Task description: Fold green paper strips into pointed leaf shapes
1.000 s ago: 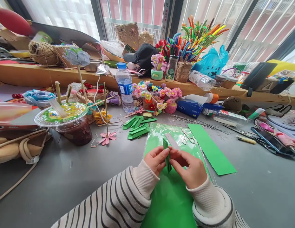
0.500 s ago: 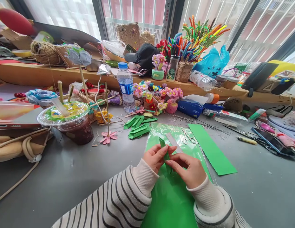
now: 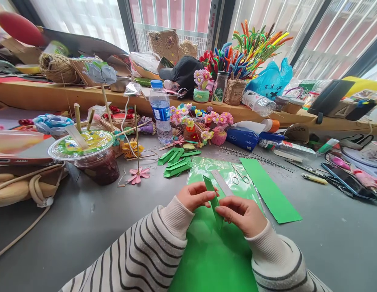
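A narrow folded green paper strip [image 3: 213, 202] is held upright and slightly tilted between my two hands, above a clear sleeve of green paper [image 3: 219, 259]. My left hand [image 3: 197, 196] pinches its left side, thumb in front. At its right edge, lower down, my right hand [image 3: 240, 214] grips it between thumb and fingers. Behind the strip, a ruler [image 3: 221, 182] and scissors [image 3: 239, 173] lie on the sleeve. Several folded green pieces [image 3: 176, 161] are piled at the sleeve's upper left. A flat green strip [image 3: 270, 190] lies to the right.
A drink cup [image 3: 97, 162] stands at the left, with a pink paper flower [image 3: 138, 175] beside it. Behind are a water bottle [image 3: 160, 111], small crafted flowers and a blue packet [image 3: 242, 139]. A phone [image 3: 349, 180] lies at the right.
Both hands have moved slightly apart and a little lower. More of the folded strip's face now shows between them, and my left fingers have loosened around it.
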`<action>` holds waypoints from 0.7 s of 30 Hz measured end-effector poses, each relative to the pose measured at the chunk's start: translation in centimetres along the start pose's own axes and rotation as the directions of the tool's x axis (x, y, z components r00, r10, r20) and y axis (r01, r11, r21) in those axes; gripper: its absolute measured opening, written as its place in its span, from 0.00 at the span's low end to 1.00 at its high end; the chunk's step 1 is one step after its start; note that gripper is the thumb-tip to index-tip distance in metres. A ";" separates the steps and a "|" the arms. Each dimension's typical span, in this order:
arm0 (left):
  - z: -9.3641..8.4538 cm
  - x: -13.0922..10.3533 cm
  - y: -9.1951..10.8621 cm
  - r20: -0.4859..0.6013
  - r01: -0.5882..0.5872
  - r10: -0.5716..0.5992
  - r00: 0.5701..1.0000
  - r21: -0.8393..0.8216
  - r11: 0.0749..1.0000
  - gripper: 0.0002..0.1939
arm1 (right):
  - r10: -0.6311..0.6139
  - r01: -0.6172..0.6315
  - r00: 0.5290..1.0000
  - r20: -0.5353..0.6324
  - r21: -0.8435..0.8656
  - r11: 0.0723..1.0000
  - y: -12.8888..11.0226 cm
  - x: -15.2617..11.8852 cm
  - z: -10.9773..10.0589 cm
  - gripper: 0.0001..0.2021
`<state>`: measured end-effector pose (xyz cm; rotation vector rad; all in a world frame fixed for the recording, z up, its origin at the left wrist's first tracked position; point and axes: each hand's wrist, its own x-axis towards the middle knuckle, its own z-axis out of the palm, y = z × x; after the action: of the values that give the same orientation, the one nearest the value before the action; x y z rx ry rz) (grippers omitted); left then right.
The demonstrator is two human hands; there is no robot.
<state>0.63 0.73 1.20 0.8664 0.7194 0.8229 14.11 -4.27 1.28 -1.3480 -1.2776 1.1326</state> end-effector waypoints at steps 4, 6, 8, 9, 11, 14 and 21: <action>0.2 -0.1 -0.3 -0.067 -0.006 0.003 0.998 -0.051 0.999 0.07 | -0.070 0.066 0.997 -0.039 -0.076 0.995 0.4 -0.1 0.3 0.10; 0.2 0.0 -0.4 -0.107 0.000 -0.005 0.994 -0.050 0.999 0.08 | -0.116 0.111 0.992 -0.045 -0.114 0.987 0.6 -0.2 0.4 0.09; 0.1 0.2 -0.5 -0.156 0.004 -0.011 0.988 -0.046 0.999 0.09 | -0.156 0.146 0.985 -0.068 -0.138 0.980 0.7 -0.3 0.6 0.09; 0.1 0.3 -0.5 -0.181 0.000 -0.009 0.983 -0.047 0.999 0.10 | -0.165 0.152 0.983 -0.085 -0.145 0.978 0.8 -0.3 0.6 0.09; 0.1 0.3 -0.5 -0.224 -0.013 0.004 0.974 -0.041 0.999 0.11 | -0.162 0.145 0.981 -0.110 -0.152 0.978 0.9 -0.2 0.7 0.09; 0.1 0.3 -0.6 -0.245 -0.033 0.028 0.969 -0.016 0.999 0.12 | -0.135 0.120 0.986 -0.101 -0.147 0.982 1.0 0.0 0.7 0.08; 0.4 0.0 -0.7 -0.171 -0.088 0.095 0.981 0.048 0.995 0.09 | -0.137 0.123 0.987 -0.083 -0.149 0.981 1.2 0.2 0.5 0.05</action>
<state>1.15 0.31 0.82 0.8758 0.8557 0.9770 13.77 -4.06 -0.02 -1.3838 -1.3789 0.8917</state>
